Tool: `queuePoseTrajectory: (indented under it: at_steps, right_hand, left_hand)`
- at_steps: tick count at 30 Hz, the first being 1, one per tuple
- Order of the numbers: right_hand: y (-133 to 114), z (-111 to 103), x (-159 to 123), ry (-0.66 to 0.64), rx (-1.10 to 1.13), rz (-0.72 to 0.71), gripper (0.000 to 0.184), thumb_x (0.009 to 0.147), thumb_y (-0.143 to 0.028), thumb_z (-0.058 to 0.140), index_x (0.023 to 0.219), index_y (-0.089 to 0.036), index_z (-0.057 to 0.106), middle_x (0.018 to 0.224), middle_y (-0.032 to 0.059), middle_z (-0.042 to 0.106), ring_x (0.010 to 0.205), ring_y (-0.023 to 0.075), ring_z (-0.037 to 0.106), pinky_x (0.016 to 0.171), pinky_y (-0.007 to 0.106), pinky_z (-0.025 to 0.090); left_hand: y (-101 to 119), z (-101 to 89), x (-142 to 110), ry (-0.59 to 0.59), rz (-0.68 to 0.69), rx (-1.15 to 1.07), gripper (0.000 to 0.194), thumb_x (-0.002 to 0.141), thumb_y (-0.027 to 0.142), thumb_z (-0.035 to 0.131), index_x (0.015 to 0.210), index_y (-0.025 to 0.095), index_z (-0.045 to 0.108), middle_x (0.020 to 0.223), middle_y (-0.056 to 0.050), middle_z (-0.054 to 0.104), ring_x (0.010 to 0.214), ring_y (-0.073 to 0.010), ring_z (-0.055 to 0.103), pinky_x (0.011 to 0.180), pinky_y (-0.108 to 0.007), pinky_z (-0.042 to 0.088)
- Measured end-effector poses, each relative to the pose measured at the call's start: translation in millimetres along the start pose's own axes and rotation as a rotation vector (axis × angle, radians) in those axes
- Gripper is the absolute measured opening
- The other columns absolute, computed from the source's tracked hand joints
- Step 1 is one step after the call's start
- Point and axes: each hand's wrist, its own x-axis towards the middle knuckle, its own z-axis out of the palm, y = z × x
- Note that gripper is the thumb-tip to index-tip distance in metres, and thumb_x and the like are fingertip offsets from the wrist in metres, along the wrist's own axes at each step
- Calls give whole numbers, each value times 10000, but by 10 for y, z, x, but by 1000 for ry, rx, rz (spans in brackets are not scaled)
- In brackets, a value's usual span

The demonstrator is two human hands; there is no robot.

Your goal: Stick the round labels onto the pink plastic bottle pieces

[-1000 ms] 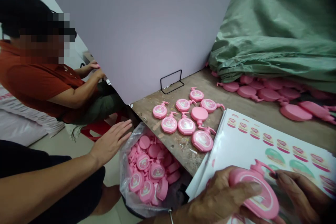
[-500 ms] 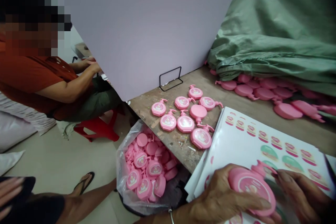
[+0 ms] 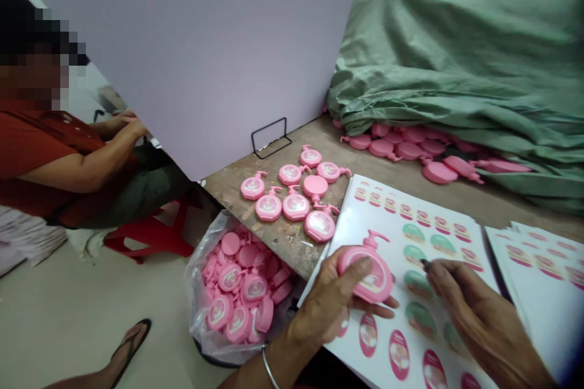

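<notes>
**A:** Working from the left, who's that by the wall?

**B:** A co-worker (image 3: 55, 164) in a rust-red shirt, sitting on a red plastic stool (image 3: 150, 237). Their hands sit partly behind a lilac partition board (image 3: 182, 55), so I can't see what they're handling.

**A:** And the clear plastic bag (image 3: 196, 298)?

**B:** It's heaped with pink bottle-shaped pieces (image 3: 241, 292). Some show labels, others plain pink discs.

**A:** What about the wooden bench (image 3: 237, 203)?

**B:** Eight more pieces lie there, near a black wire stand (image 3: 269, 137). Seven look labelled, and one (image 3: 315, 186) is bare.

**A:** And the person's own hands?

**B:** The left hand (image 3: 328, 298) has its fingers closed around a pink bottle-shaped piece (image 3: 367, 273), held just above a sticker sheet (image 3: 438, 225). The thumb partly hides its pale label. The right hand (image 3: 474, 310) has its fingers (image 3: 449, 273) drawn together on the sheet among the green labels, though I can't tell whether they're holding one.

**A:** So how much is done?

**B:** Quite a few pieces are labelled, but many stickers remain on this sheet, and more sheets (image 3: 538, 273) lie to the right. Along the edge of the green cloth (image 3: 456, 55), a row of pieces (image 3: 383, 147) looks plain pink, so plenty seems left.
</notes>
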Motion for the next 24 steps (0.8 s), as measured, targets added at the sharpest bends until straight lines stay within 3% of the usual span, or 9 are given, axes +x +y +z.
queuePoseTrajectory:
  at_steps: [3, 8, 13, 24]
  right_hand:
    - [-205, 18, -67, 83, 62, -25, 270, 892, -471, 502, 864, -224, 606, 772, 25, 679, 674, 170, 647, 562, 249, 517]
    - [-414, -17, -175, 174, 70, -190, 104, 916, -303, 537, 941, -225, 601, 864, 23, 674, 753, 150, 637, 679, 262, 515]
    - [-363, -95, -237, 253, -66, -341, 131, 897, -224, 567, 1024, -198, 590, 913, 62, 675, 825, 190, 633, 742, 333, 501]
    - [-219, -229, -291, 296, -162, -401, 89, 878, -176, 577, 966, -175, 591, 860, 60, 672, 791, 196, 616, 734, 346, 460]
  left_hand:
    - [9, 27, -9, 66, -9, 27, 486, 834, 548, 583, 1026, 102, 597, 880, -124, 684, 659, -189, 684, 556, -266, 560]
    - [22, 175, 8, 94, -134, -3, 624, 898, 604, 422, 1138, 55, 596, 963, -178, 692, 708, -218, 691, 592, -315, 578]
    - [-42, 312, 43, 96, -184, 25, 578, 918, 549, 431, 1209, 73, 583, 966, -161, 704, 732, -220, 692, 615, -322, 586]
    - [-221, 475, 145, 74, -178, 86, 554, 919, 544, 445, 1201, 96, 608, 1033, -131, 693, 832, -216, 684, 681, -301, 584]
